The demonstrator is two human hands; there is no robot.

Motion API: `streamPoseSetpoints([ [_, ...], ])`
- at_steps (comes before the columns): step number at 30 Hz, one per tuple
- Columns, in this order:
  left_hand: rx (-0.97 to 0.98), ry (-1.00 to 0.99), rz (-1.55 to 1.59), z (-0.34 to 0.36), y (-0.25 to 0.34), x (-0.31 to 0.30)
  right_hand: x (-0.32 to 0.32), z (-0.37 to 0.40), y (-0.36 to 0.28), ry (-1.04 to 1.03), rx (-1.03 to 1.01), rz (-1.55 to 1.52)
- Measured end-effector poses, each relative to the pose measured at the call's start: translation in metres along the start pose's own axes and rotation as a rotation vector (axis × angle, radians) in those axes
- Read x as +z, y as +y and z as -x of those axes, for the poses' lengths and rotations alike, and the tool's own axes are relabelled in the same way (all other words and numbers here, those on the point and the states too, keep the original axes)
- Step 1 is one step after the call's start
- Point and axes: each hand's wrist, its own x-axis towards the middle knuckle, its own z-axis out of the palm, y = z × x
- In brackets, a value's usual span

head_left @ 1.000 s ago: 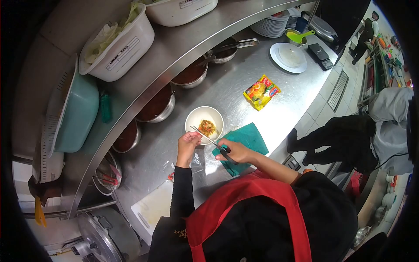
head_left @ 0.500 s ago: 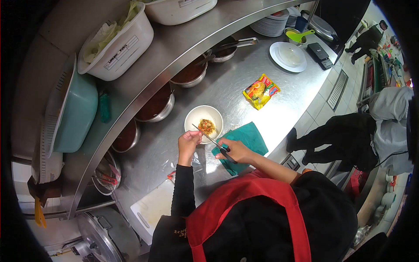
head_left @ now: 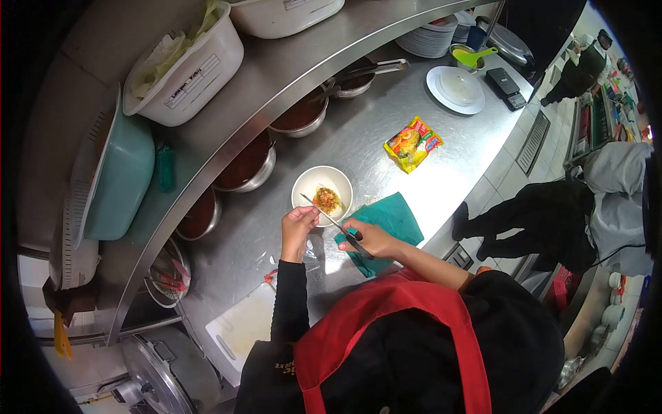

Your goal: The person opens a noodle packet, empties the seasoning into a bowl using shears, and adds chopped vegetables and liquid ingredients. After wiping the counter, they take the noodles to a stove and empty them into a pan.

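Observation:
My right hand (head_left: 374,239) is closed round the dark handle of a knife (head_left: 327,214), its narrow blade slanting up and left across the near rim of a white bowl (head_left: 298,181). Close to the blade's tip, my left hand (head_left: 301,219) has its fingertips pinched together at the bowl's left edge; whatever they hold is too small or hidden to make out. Chopped red, orange and pale bits (head_left: 327,199) lie inside the bowl. Under my right hand a folded green cloth (head_left: 393,219) rests on the steel counter.
A yellow-red food packet (head_left: 414,144), white plates (head_left: 456,90) and a black scale (head_left: 505,88) occupy the right side. Steel bowls of dark red sauce (head_left: 246,165) line the shelf edge (head_left: 227,148). Left of me lies a white cutting board (head_left: 241,326). Other people (head_left: 538,221) stand at right.
The knife's blade has shifted slightly up and left past my left fingertips. Both hands stay almost in place. A far person at upper right has changed posture.

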Motion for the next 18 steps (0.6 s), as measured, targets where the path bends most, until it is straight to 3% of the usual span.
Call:
streamPoseSetpoints([
  [18, 0.093, 0.046, -0.185, 0.001, -0.005, 0.002, -0.005, 0.006, -0.016, 0.000, 0.078, 0.073],
])
